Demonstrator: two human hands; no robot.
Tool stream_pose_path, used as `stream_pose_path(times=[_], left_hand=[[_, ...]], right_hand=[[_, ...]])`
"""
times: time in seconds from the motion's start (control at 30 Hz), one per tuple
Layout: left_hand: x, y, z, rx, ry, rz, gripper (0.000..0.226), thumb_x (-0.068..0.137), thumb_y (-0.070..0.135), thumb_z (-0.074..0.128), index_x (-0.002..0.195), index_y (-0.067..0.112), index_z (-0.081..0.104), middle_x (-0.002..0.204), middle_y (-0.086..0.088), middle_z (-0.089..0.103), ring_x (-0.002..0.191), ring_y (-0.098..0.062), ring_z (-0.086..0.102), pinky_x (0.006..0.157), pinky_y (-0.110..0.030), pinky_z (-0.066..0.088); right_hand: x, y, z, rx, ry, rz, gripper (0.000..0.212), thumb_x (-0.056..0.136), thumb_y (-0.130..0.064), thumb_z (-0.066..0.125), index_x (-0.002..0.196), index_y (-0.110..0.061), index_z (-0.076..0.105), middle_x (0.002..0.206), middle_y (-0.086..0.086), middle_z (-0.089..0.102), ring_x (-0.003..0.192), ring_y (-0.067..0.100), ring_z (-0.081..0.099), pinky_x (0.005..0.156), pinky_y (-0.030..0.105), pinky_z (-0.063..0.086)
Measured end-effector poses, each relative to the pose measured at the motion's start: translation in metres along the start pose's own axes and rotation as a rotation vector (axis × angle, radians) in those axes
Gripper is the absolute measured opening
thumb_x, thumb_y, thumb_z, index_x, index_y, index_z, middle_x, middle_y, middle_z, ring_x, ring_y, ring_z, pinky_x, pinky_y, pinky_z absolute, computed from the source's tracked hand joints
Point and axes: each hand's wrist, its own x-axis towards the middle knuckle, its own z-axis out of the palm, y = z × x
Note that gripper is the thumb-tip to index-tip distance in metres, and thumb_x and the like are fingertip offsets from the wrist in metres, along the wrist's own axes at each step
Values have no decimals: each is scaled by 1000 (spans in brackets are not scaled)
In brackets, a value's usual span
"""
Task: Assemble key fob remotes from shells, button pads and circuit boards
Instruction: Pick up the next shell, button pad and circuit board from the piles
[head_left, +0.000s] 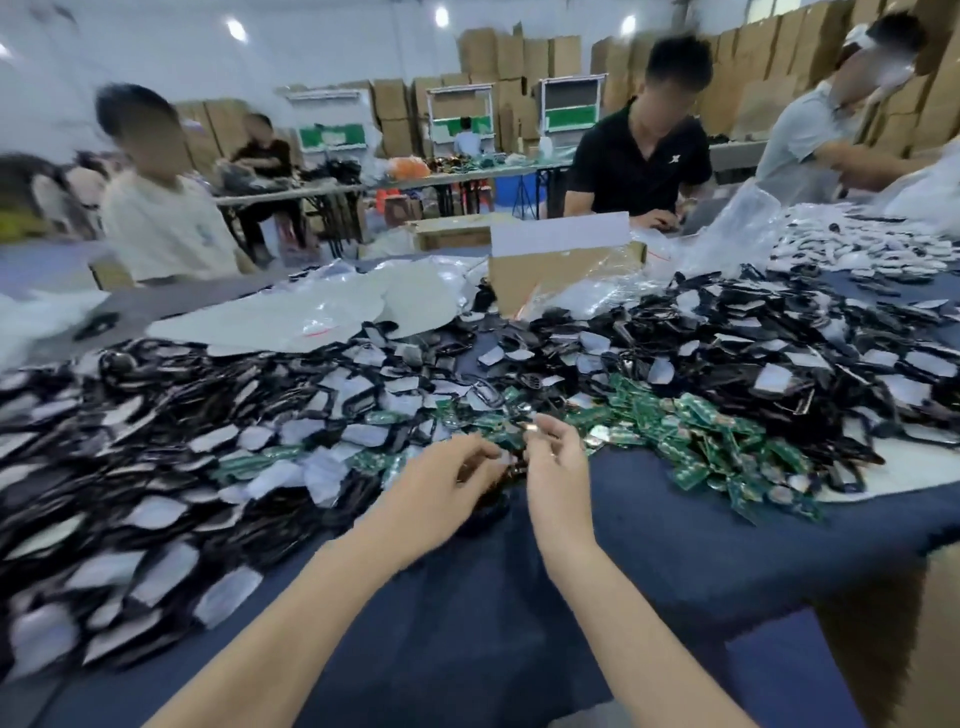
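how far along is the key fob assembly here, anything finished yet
Done: no finished remote is identifiable on the dark blue tablecloth. In hand: the left hand and right hand meet on a small dark part; blur hides the grip. Left: large heaps of black plastic shells with white film and a pile of green circuit boards lie loose, unassembled.

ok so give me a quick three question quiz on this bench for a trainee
1. True or false: the green circuit boards lie sorted in a tray.
2. What stands beyond the piles at mid table? A) cardboard box B) scale C) lamp
3. Fill in: the cloth under the left hand and right hand is dark ___.
Key: 1 false, they lie in a loose heap on the cloth. 2 A. 3 blue.
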Motion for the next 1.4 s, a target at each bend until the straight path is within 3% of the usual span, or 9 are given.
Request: stream_pose_path(times=[0.17, 0.37, 0.47, 0.67, 0.83, 0.9, 1.13, 1.3, 1.4], left_hand=[[-22, -29, 0, 460, -35, 155, 46, 100, 55, 38, 137, 30, 49, 134, 10, 49, 125, -15, 43, 107, -33, 34], [-2, -28, 12, 465, 210, 174, 34, 103, 40, 47, 127, 21, 63, 126, 2, 60, 119, -21, 55, 99, -34, 39], [21, -27, 15, 401, 213, 103, 35, 104, 39, 40, 129, 24, 60, 127, 5, 58, 118, -20, 53, 99, -33, 36], [68, -34, 18, 497, 14, 45, 50, 101, 22, 40, 149, 31, 34, 151, 7, 39, 137, -20, 33, 107, -38, 27], [86, -34, 20, 499, -139, 69, 62, 98, 62, 36, 154, 37, 26, 160, 10, 28, 147, -18, 22, 114, -44, 19], [86, -35, 20, 538, -147, 80, 67, 96, 67, 36, 154, 36, 27, 158, 10, 30, 145, -18, 24, 112, -43, 21], [80, -34, 29, 628, 84, 167, 42, 102, 48, 41, 140, 31, 45, 137, 10, 48, 127, -16, 43, 101, -34, 32], [78, -28, 34, 593, 89, 199, 30, 102, 32, 45, 131, 25, 52, 127, 7, 54, 120, -18, 45, 94, -32, 39], [77, -27, 34, 571, 82, 188, 37, 98, 19, 52, 134, 22, 48, 125, 5, 54, 116, -19, 45, 93, -29, 43]], right_hand=[[0, 15, 26, -186, 6, 1, 29, 104, -17, 43, 107, -43, 55, 107, -16, 61, 93, -10, 55, 70, 8, 42], [11, 16, 16, -293, 74, -77, 32, 100, -16, 44, 103, -44, 57, 105, -19, 63, 105, -1, 56, 88, 26, 45], [20, 16, 10, -371, 100, -115, 31, 101, -16, 43, 105, -44, 55, 108, -20, 60, 108, 1, 54, 92, 31, 46], [52, 17, -4, -533, 147, -190, 35, 99, -7, 42, 111, -38, 52, 109, -18, 54, 109, 11, 51, 93, 33, 44], [78, 21, -10, -581, 176, -185, 30, 100, -8, 41, 111, -34, 52, 109, -9, 56, 108, 16, 52, 93, 40, 46], [83, 22, -10, -586, 163, -164, 29, 100, -10, 41, 111, -35, 52, 109, -10, 55, 108, 16, 53, 94, 42, 46], [86, 25, -11, -593, 133, -135, 30, 101, -12, 41, 111, -37, 54, 107, -21, 52, 108, 13, 52, 94, 42, 47], [86, 27, -10, -602, 116, -155, 32, 100, -10, 43, 109, -39, 53, 107, -21, 53, 106, 15, 53, 92, 43, 48], [86, 27, -10, -614, 109, -163, 32, 100, -11, 44, 110, -40, 52, 107, -22, 52, 106, 14, 53, 91, 43, 49]])
